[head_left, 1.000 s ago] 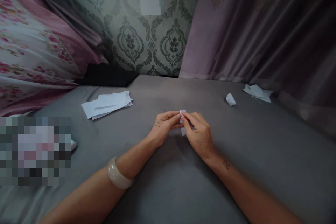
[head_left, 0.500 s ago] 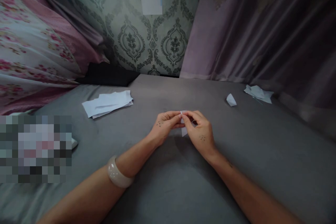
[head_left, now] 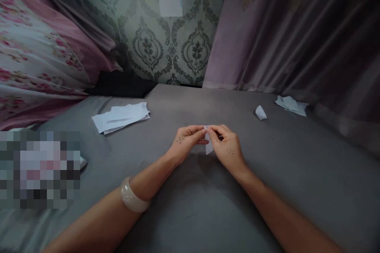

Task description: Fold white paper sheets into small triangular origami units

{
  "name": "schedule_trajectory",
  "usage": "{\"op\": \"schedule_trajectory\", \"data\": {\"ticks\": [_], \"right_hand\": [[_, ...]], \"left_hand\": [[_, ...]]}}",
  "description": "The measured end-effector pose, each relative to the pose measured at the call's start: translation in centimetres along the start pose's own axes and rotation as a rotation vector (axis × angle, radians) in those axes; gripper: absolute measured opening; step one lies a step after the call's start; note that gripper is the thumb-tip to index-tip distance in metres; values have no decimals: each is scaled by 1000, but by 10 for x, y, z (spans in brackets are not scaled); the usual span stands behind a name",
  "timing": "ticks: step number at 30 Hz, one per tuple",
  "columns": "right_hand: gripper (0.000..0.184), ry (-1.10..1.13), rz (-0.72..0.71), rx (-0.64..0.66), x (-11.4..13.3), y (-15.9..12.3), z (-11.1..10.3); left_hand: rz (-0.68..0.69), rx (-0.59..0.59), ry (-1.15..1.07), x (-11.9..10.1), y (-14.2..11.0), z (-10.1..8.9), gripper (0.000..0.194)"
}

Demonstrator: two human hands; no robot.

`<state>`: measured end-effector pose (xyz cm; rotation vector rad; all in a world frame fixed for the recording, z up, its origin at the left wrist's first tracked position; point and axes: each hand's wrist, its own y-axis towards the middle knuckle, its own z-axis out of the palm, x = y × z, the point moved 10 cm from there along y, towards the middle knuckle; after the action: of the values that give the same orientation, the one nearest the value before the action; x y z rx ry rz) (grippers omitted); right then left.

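Note:
Both hands meet at the middle of the view around a small piece of white paper (head_left: 209, 147). My left hand (head_left: 187, 141) pinches its upper edge between thumb and fingers. Close against it, my right hand (head_left: 227, 145) grips the same edge with thumb and forefinger. The paper's lower part hangs below the fingertips; its upper part is mostly covered by them. A pale bangle (head_left: 133, 197) sits on my left forearm.
White paper strips (head_left: 126, 116) lie stacked on the grey sheet (head_left: 190, 221) at left. A folded paper piece (head_left: 261, 112) and loose paper scraps (head_left: 291, 104) lie at right. Behind are black cloth (head_left: 121, 84), curtains (head_left: 231, 39) and a patterned wall (head_left: 148, 43).
My right hand has turned and shifted slightly right, so more of the hanging paper shows between the hands. My left hand keeps its pinch almost unmoved.

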<state>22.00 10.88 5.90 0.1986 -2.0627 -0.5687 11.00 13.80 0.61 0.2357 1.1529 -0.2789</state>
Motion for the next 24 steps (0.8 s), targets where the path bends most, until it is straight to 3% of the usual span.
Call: {"op": "schedule_trajectory", "data": {"ticks": [10,16,24], "right_hand": [[23,122,132,65,-11,-2,9],[25,112,167,86,-14,0,9],[28,295,382,170,-30,-8,22]], "left_hand": [[102,-125,241,-17,-2,-13,21],[115,-119,204,-19,-4,-9,16],[48,-144,83,-7,2,-16,18]]}}
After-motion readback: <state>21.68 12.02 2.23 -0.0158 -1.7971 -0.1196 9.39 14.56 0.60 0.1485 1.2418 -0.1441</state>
